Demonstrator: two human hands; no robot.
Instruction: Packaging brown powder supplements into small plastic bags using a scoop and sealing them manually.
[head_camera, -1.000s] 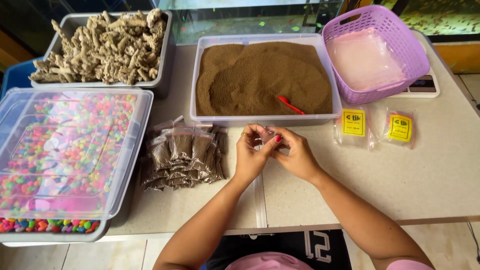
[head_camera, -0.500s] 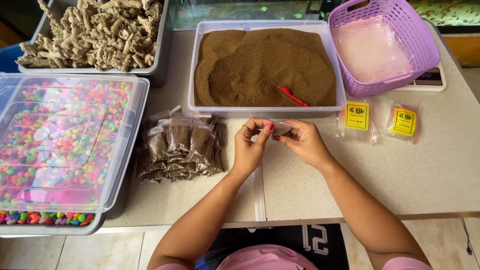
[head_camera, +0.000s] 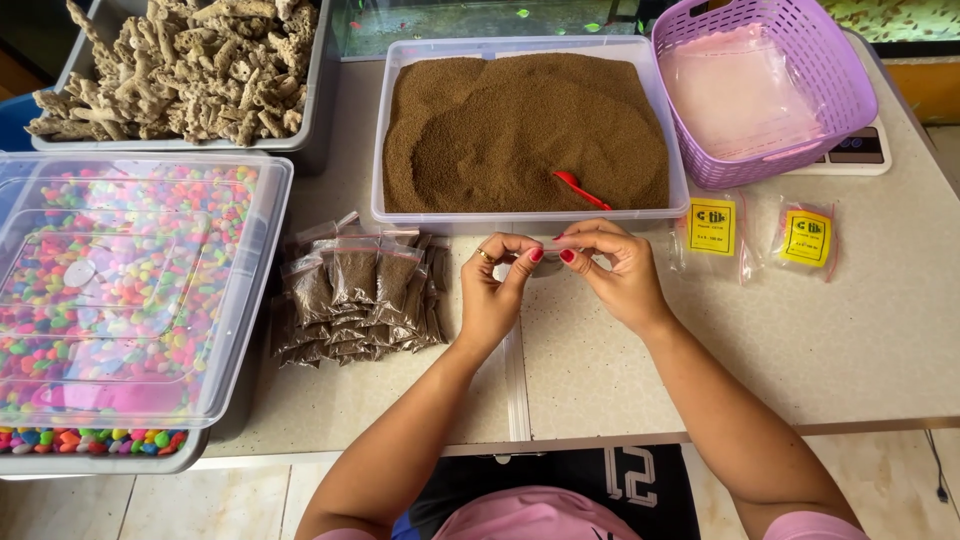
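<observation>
On speckled table (head_camera: 800, 350), just before clear tub (head_camera: 530, 215) of grainy brown sand, left hand (head_camera: 495, 295) and right hand (head_camera: 615, 275) pinching small see-through bag (head_camera: 548, 245) between bent fingertips. Filled brown packets (head_camera: 355, 295) lying in pile beside left hand.

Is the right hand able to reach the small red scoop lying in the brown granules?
Probably yes: the red scoop lies just beyond the right hand, over the clear tub's low wall; nothing blocks it, though both hands pinch a small bag.

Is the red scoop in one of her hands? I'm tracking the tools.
No, the red scoop lies in the brown granules in the clear tray, beyond both hands.
</observation>
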